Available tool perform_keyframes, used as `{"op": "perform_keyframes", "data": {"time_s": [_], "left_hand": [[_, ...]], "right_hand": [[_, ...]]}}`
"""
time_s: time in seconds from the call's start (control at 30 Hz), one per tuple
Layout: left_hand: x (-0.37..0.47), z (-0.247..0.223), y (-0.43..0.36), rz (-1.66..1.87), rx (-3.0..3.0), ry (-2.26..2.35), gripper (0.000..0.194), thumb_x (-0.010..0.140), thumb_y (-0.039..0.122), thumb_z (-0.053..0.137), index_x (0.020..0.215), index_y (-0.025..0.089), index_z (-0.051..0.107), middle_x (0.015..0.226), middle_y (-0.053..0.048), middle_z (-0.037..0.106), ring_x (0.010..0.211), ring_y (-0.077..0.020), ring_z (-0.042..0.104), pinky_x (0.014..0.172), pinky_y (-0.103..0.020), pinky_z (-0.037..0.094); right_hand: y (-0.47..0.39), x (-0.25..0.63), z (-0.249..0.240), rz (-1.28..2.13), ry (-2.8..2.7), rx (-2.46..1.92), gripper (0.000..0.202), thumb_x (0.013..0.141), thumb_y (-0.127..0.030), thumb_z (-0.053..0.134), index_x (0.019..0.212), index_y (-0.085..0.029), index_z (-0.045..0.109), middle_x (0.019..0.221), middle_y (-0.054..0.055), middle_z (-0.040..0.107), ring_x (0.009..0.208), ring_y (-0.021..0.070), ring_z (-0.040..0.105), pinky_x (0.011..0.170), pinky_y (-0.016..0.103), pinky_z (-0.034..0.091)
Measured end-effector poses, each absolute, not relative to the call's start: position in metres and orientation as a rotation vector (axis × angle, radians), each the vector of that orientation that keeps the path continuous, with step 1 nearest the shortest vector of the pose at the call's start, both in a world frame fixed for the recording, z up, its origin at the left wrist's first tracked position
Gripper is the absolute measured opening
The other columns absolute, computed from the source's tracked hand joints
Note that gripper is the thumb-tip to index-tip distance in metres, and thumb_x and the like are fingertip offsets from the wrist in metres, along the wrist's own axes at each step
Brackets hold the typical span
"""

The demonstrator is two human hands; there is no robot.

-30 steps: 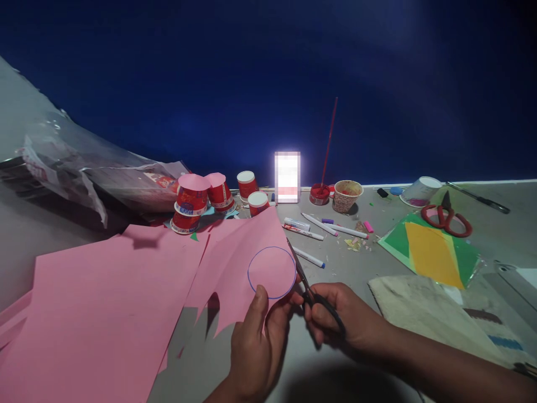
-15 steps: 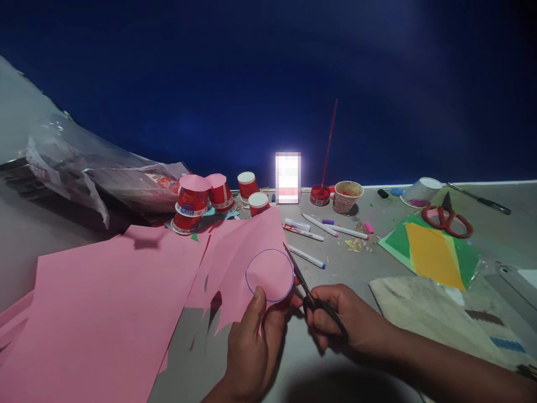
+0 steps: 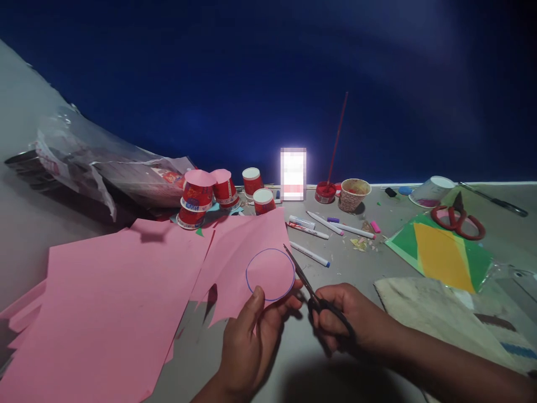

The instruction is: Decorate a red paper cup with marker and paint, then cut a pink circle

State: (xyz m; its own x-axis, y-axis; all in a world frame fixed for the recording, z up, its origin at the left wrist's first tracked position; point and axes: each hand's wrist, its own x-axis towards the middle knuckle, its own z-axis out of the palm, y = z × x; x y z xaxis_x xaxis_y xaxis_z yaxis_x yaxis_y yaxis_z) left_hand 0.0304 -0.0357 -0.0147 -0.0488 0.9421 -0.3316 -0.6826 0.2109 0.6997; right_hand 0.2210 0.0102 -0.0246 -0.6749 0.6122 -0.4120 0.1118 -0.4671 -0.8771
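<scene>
A sheet of pink paper (image 3: 235, 252) with a blue circle drawn on it is held up in my left hand (image 3: 251, 341); the thumb presses on its face and the fingers are behind it. My right hand (image 3: 344, 319) grips the handles of black scissors (image 3: 305, 280). Their blades point up and left along the right edge of the sheet, beside the circle. Around the circle's lower edge the paper is cut away.
Larger pink sheets (image 3: 113, 302) cover the left. Red paper cups (image 3: 197, 197) stand at the back, near felt-tip pens (image 3: 310, 253), a paint pot (image 3: 325, 193) and a patterned cup (image 3: 354, 194). Red-handled scissors (image 3: 457, 224) lie on green paper (image 3: 403, 240), above a stained cloth (image 3: 419, 308).
The view has shifted slightly, so the things at the back appear farther right. My hands keep their grip, with the scissors still at the paper's right edge.
</scene>
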Motion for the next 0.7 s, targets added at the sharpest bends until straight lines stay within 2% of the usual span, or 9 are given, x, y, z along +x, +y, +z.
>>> {"op": "perform_keyframes", "data": {"time_s": [0.1, 0.27, 0.47, 0.7], "left_hand": [[0.028, -0.016, -0.038, 1.349, 0.362, 0.883, 0.041, 0.081, 0.049, 0.086, 0.098, 0.011, 0.084, 0.101, -0.017, 0.081, 0.087, -0.027, 0.07, 0.094, -0.045, 0.056], [0.024, -0.016, -0.043, 1.343, 0.347, 0.882, 0.041, 0.083, 0.05, 0.085, 0.097, 0.011, 0.084, 0.101, -0.018, 0.082, 0.088, -0.0272, 0.071, 0.088, -0.042, 0.057], [0.018, -0.018, -0.049, 1.319, 0.386, 0.874, 0.036, 0.092, 0.044, 0.075, 0.1, 0.01, 0.082, 0.102, -0.019, 0.081, 0.086, -0.0271, 0.07, 0.09, -0.044, 0.055], [0.014, -0.024, -0.054, 1.32, 0.391, 0.836, 0.034, 0.096, 0.04, 0.069, 0.105, 0.009, 0.079, 0.103, -0.02, 0.08, 0.085, -0.0275, 0.07, 0.089, -0.045, 0.054]], "right_hand": [[0.01, 0.22, -0.027, 2.242, -1.382, -1.057, 0.059, 0.07, -0.073, 0.081, 0.072, -0.02, 0.057, 0.051, -0.004, 0.059, 0.045, 0.0072, 0.043, 0.046, 0.021, 0.03], [0.009, 0.22, -0.03, 2.268, -1.358, -1.09, 0.057, 0.066, -0.071, 0.083, 0.067, -0.02, 0.056, 0.049, -0.004, 0.056, 0.044, 0.0073, 0.041, 0.043, 0.022, 0.027], [0.008, 0.222, -0.033, 2.286, -1.369, -1.135, 0.049, 0.067, -0.062, 0.082, 0.067, -0.019, 0.059, 0.052, -0.002, 0.059, 0.048, 0.0086, 0.045, 0.047, 0.022, 0.028], [0.006, 0.218, -0.028, 2.315, -1.346, -1.171, 0.046, 0.064, -0.058, 0.082, 0.062, -0.019, 0.059, 0.048, -0.003, 0.056, 0.045, 0.0083, 0.042, 0.047, 0.023, 0.025]]}}
